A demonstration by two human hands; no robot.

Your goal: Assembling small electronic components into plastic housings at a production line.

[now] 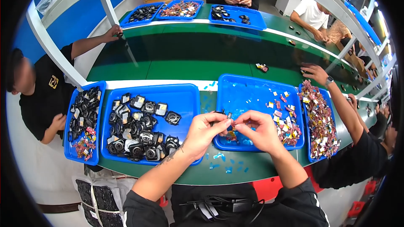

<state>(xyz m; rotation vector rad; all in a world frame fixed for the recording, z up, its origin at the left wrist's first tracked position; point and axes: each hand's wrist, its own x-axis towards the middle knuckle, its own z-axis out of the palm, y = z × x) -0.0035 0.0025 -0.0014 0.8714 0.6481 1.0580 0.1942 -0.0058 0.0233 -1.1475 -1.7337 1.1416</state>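
Note:
My left hand (205,131) is closed on a black watch case (226,116), mostly hidden behind the fingers. Thumb and forefinger of my right hand (260,131) pinch a small reddish part (234,125) close against it. Both hands meet above the left side of a blue tray (252,79), which holds small red, white and yellow parts (290,130) and bits of blue film. Left of my left forearm, a second blue tray (191,101) bears several black watch cases (147,136), some showing round backs.
Flanking these are a narrow tray of black cases (86,105) and one heaped with reddish parts (317,120). Blue film scraps (219,155) lie on the green bench. Beyond it is a dark green conveyor belt (181,54). White frame posts (54,44) rise nearby; co-workers reach in from both sides.

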